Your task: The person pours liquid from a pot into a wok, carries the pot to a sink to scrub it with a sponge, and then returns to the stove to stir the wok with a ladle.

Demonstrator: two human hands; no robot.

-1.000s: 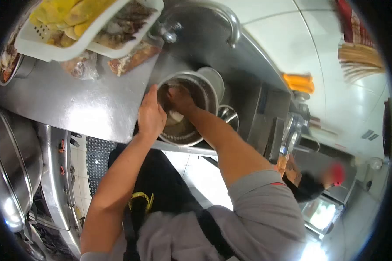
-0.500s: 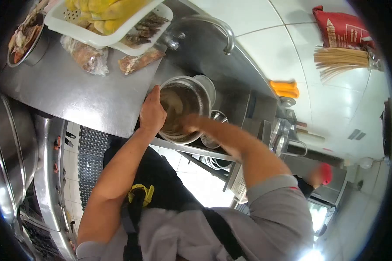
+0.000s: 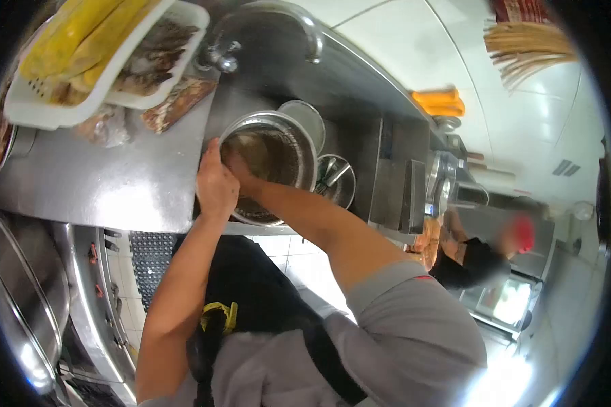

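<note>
A deep round metal pot (image 3: 293, 159) stands tilted in the sink, its mouth toward me, with murky brownish liquid or residue inside. My left hand (image 3: 217, 183) is closed on the pot's left rim. My right hand (image 3: 241, 169) reaches into the pot near the left inner wall, close to my left hand. It is blurred and its fingers are mostly hidden, so I cannot see whether it holds anything. Behind the pot is a round pale lid or dish (image 3: 305, 122). On its right sits a smaller metal bowl (image 3: 345, 188) with utensils in it.
A curved faucet (image 3: 312, 41) rises at the sink's back. White baskets (image 3: 51, 119) with yellow items and wrapped food (image 3: 180, 102) are on the left counter (image 3: 136, 183). Orange handles (image 3: 441, 102) are along the wall. A person in a red cap (image 3: 523, 234) is at the right.
My right hand has moved left inside the pot, from its right side to near my left hand. My view has shifted, and the other person shows more fully.
</note>
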